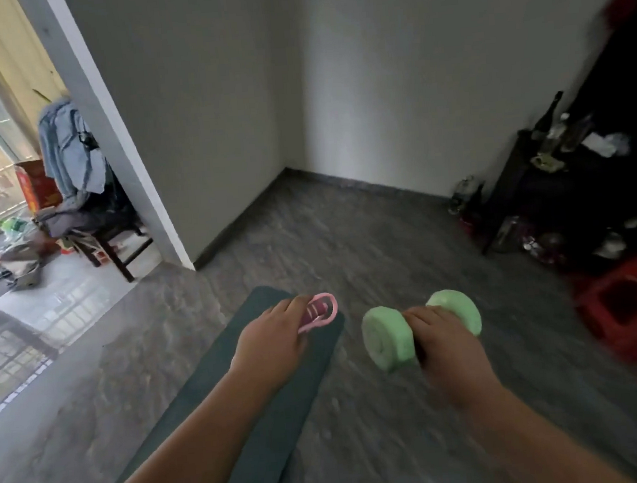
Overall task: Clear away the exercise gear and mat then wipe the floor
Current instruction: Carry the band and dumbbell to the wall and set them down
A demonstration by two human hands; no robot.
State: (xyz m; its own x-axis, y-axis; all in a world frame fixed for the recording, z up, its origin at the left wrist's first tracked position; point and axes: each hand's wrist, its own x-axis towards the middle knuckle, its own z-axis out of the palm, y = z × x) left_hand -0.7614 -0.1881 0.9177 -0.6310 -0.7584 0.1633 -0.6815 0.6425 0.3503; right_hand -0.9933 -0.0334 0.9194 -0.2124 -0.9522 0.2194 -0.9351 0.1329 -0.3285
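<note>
A dark green exercise mat [270, 428] lies lengthwise on the grey floor, running from bottom centre toward the middle. My left hand [269, 340] is closed around a pink hand-grip exerciser [320, 311], held above the mat's far end. My right hand [444, 340] grips the handle of a light green dumbbell [387, 337], whose two round ends stick out on either side of my fist, just right of the mat. The view is motion-blurred.
A dark shelf [542, 200] with bottles stands at the right wall, a red plastic stool [630, 304] in front of it. At the left, a doorway leads to a chair [107, 235] draped with clothes and clutter on the floor.
</note>
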